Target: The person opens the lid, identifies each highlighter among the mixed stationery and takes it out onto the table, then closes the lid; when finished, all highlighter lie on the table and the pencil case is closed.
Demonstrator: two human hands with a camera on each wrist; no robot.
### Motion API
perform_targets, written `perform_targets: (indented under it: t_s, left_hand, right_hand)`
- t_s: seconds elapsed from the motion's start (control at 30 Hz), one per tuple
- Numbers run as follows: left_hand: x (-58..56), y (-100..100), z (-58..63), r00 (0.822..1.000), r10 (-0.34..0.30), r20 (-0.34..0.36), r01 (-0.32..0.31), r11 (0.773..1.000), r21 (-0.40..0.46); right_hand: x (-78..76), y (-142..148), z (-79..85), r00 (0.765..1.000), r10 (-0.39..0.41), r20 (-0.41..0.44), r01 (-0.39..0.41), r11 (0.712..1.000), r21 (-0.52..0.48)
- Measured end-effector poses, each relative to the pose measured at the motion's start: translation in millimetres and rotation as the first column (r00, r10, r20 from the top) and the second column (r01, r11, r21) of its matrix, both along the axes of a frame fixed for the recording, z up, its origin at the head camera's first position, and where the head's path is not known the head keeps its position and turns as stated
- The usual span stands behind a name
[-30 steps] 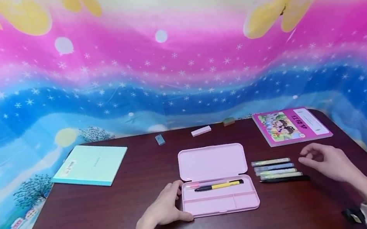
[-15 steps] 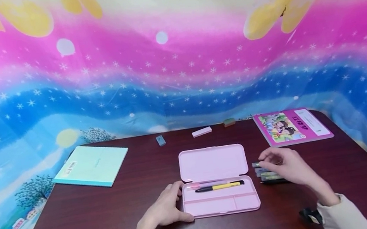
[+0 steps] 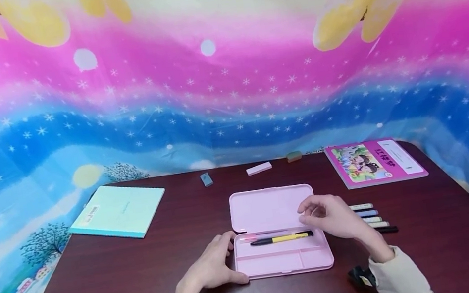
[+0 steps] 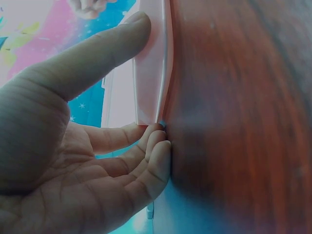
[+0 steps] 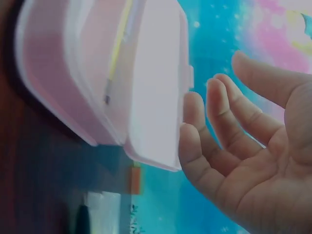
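A pink pencil case [image 3: 269,263] stands open on the table, its lid [image 3: 265,208] folded back. Inside its rear compartment lie a yellow and black pen [image 3: 290,237] and a pink-tipped pen [image 3: 249,238]. My left hand [image 3: 212,264] holds the case's left end, thumb at the front corner and fingers toward the back. In the left wrist view the thumb lies along the case's pink side [image 4: 151,73]. My right hand [image 3: 333,215] hovers over the case's right end by the lid, fingers loosely bent. Nothing is between its fingers [image 5: 192,141] in the right wrist view.
Right of the case lie several markers [image 3: 373,219] and a black pen [image 3: 387,229], partly hidden by my right hand. Toward the back are a blue eraser [image 3: 206,179], a pink-white block [image 3: 259,168], a brownish-green block [image 3: 294,156], a mint notebook [image 3: 124,209] and a pink book [image 3: 373,162].
My right hand has moved left from beyond the markers, across them, to the right end of the pencil case. The left hand has kept its hold on the case.
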State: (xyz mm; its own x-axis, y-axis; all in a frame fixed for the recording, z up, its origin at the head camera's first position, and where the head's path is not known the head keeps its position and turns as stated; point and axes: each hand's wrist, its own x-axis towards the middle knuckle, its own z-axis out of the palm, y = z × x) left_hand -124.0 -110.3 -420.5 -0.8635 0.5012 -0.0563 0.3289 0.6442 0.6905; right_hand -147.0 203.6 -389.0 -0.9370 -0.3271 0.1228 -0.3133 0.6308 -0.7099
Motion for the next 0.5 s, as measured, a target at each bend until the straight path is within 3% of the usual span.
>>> perform_targets:
  t_s: [0.27,0.5]
  left_hand:
    - [0.0,3,-1.5,1.0,-0.017,-0.01,0.017,1.0,-0.004]
    - [-0.2,1,-0.8,1.0,-0.006,-0.008,0.006,1.0,0.001]
  right_hand:
    - [6.2,-5,-8.1,0.994,0.099,0.048,-0.102,0.993,0.066]
    - [8.8,-13,-7.2,0.992,0.094,0.083,-0.104,0.985,0.136]
